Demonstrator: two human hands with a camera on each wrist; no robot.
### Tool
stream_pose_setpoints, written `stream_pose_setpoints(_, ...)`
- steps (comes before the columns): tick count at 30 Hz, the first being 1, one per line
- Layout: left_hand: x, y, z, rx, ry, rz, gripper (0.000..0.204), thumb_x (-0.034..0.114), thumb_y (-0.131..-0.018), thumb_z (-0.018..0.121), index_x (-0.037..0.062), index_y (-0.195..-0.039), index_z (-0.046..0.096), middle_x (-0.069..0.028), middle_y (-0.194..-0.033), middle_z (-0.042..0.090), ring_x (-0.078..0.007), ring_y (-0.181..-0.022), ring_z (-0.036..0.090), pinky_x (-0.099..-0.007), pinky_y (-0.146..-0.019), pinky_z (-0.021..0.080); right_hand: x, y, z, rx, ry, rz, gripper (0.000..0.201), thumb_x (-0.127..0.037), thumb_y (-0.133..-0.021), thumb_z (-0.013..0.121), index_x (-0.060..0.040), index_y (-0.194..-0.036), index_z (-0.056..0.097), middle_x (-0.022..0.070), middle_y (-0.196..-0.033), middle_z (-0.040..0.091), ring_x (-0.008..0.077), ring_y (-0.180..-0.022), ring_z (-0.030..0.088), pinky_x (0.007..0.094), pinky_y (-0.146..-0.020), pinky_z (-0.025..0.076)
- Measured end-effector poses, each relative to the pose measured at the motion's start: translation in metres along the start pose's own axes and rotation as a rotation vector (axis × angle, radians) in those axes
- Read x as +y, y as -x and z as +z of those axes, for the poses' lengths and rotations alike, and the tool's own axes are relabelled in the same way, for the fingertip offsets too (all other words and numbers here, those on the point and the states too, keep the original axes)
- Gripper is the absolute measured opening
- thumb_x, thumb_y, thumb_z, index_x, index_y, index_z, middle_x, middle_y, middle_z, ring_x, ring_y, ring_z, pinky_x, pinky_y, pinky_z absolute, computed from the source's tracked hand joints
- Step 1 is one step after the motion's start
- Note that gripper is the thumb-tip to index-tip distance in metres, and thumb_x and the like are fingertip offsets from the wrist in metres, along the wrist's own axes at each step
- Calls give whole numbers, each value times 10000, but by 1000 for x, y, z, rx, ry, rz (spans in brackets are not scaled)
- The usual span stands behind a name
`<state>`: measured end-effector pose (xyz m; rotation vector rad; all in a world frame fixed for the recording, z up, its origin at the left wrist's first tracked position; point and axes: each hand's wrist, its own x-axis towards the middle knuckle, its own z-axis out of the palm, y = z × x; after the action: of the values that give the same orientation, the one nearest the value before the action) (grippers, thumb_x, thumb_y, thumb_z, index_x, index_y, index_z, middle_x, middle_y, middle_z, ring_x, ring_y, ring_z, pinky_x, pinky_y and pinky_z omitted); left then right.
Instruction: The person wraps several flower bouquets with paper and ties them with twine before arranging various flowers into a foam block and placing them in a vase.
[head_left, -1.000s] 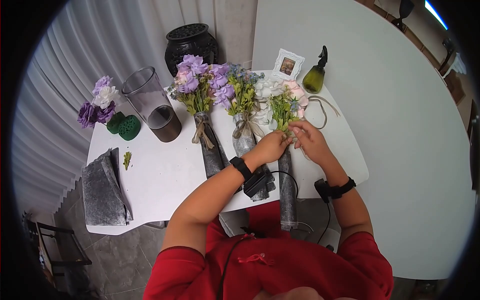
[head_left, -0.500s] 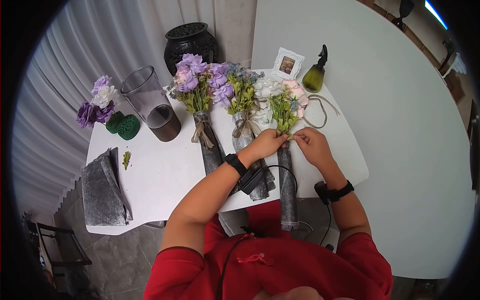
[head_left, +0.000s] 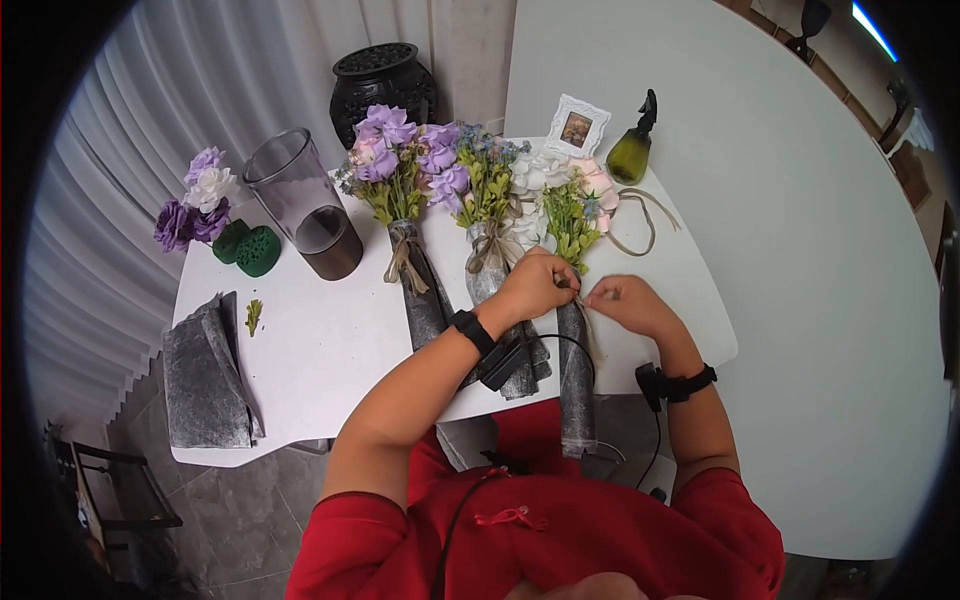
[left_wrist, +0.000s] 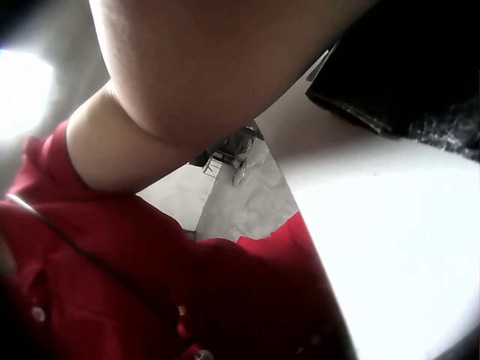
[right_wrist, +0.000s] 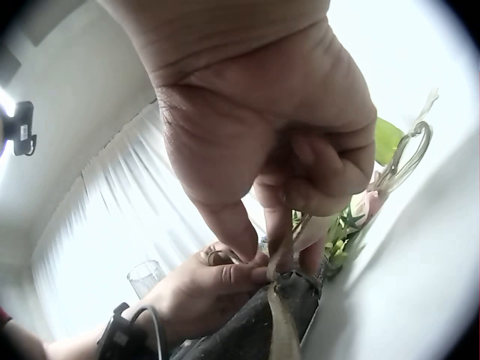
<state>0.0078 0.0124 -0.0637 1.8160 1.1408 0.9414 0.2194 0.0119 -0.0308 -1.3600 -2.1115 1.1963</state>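
Observation:
In the head view a bouquet [head_left: 572,225] of green leaves with pink and white flowers lies with its stems in a dark grey wrap [head_left: 576,400]. At the neck of the wrap, my left hand [head_left: 538,287] pinches a beige ribbon [right_wrist: 283,322]. Just right of the neck, my right hand [head_left: 632,303] has thumb and fingertips together on the ribbon. From the right wrist, a ribbon end hangs down over the wrap between the two hands. The left wrist view shows only forearm, red clothing and table.
Two wrapped bouquets [head_left: 404,270] with ribbon bows lie to the left. Behind are a glass vase [head_left: 285,175], white picture frame [head_left: 577,128] and green spray bottle [head_left: 629,155]. Dark wrapping sheets [head_left: 208,375] and green floral foam [head_left: 258,252] are farther left.
Both hands came together at the bouquet's neck, then moved slightly apart. My right hand is now lower, and a ribbon end shows beside the wrap.

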Motion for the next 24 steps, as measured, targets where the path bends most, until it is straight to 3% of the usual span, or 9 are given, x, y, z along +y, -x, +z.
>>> stream_pose_setpoints(2, -2, -1, 3, 133, -219, 323, 138, 113, -666, 761, 88, -794, 715, -57, -755, 658, -194, -701, 619, -302, -674, 499, -3, -5, -2, 122, 74, -59, 207, -175, -883, 640, -6, -997, 673, 50, -885, 667, 124, -811, 596, 276, -718, 484)
stream_pose_setpoints(5, -4, -4, 0, 78, -213, 314, 103, 100, -682, 741, 84, -776, 703, -68, -753, 646, -224, -693, 613, -318, -678, 499, 23, -24, 9, 65, -189, -118, 211, -185, -893, 627, -12, -1006, 672, 80, -937, 662, 139, -848, 604, 282, -766, 485)
stream_pose_setpoints(9, 0, 1, -1, 91, -174, 231, 94, 90, -689, 716, 77, -772, 673, -84, -753, 628, -250, -697, 611, -338, -672, 500, 14, -28, 4, 1, -161, -64, 193, -171, -883, 629, -24, -998, 680, 101, -960, 663, 173, -876, 622, 298, -801, 486)
stream_pose_setpoints(11, 4, 3, 1, 156, -321, 398, 107, 72, -693, 689, 65, -776, 622, -97, -749, 602, -281, -703, 612, -365, -647, 500, 20, -34, 2, 0, -8, -147, 167, -153, -866, 639, -28, -965, 687, 109, -976, 670, 201, -883, 632, 304, -785, 487)
stream_pose_setpoints(12, 3, 3, 2, 155, -320, 399, 107, 72, -693, 689, 65, -776, 622, -97, -749, 602, -281, -703, 612, -365, -647, 500, 17, -33, 0, 1, -7, -147, 167, -153, -866, 639, -28, -965, 687, 109, -976, 670, 201, -883, 632, 304, -785, 487)
stream_pose_setpoints(14, 2, 4, 4, 205, -406, 464, 135, 64, -701, 677, 59, -785, 571, -98, -760, 587, -307, -709, 606, -384, -632, 500, 10, -32, -2, 38, 263, -303, 147, -151, -848, 649, -25, -913, 688, 111, -943, 674, 223, -851, 634, 316, -758, 488)
stream_pose_setpoints(18, 2, 9, 7, 251, -528, 565, 148, 72, -719, 677, 57, -790, 548, -91, -777, 579, -309, -691, 607, -385, -612, 503, 13, -43, -10, -4, 436, -429, 164, -188, -857, 659, -30, -896, 675, 69, -934, 677, 179, -795, 615, 289, -711, 481)
stream_pose_setpoints(20, -1, 9, 8, 297, -538, 546, 139, 76, -743, 669, 55, -796, 542, -87, -786, 581, -304, -671, 609, -381, -586, 507, 12, -45, -13, -187, -129, 30, 169, -209, -869, 662, -54, -936, 663, 14, -917, 671, 119, -768, 589, 260, -662, 473)
stream_pose_setpoints(24, -6, 8, 9, 320, -518, 550, 118, 74, -767, 661, 56, -798, 548, -84, -794, 590, -300, -662, 618, -379, -568, 508, 16, -47, -10, -176, -154, 74, 164, -203, -887, 651, -77, -992, 649, -18, -911, 662, 72, -772, 574, 236, -622, 458)
